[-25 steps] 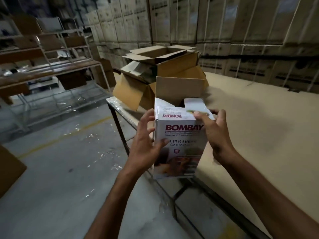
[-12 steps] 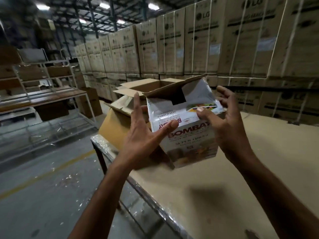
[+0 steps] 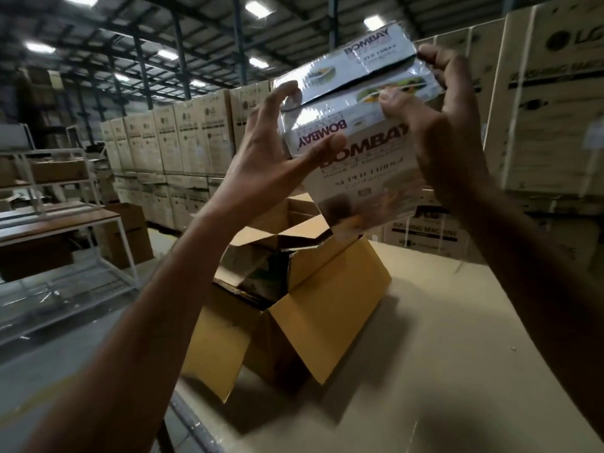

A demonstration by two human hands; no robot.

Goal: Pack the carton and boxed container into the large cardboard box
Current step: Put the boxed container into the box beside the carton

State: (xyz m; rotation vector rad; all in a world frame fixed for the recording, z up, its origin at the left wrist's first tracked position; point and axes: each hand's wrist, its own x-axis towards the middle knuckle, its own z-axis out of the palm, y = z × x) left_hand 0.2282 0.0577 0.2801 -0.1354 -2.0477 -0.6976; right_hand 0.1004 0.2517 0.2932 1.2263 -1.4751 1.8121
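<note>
I hold a white "BOMBAY" printed carton (image 3: 362, 158) up in the air with both hands. My left hand (image 3: 274, 158) grips its left side, thumb across the front face and fingers curled over the top corner. My right hand (image 3: 434, 125) grips its right side, with the thumb on the top edge and fingers behind the raised lid flap. Below the carton stands the large cardboard box (image 3: 327, 305) on the table, its flaps open. Something dark with a shiny printed surface lies inside it; I cannot tell what.
The box sits near the left edge of a wide brown table (image 3: 457, 371). Stacked LG cartons (image 3: 183, 138) form a wall behind and to the right. A white metal rack (image 3: 65, 217) with boxes stands on the grey floor at left.
Both hands have lifted the carton from low in front of me to high above the large box. Its lid flap now stands up and back. The view has tilted upward.
</note>
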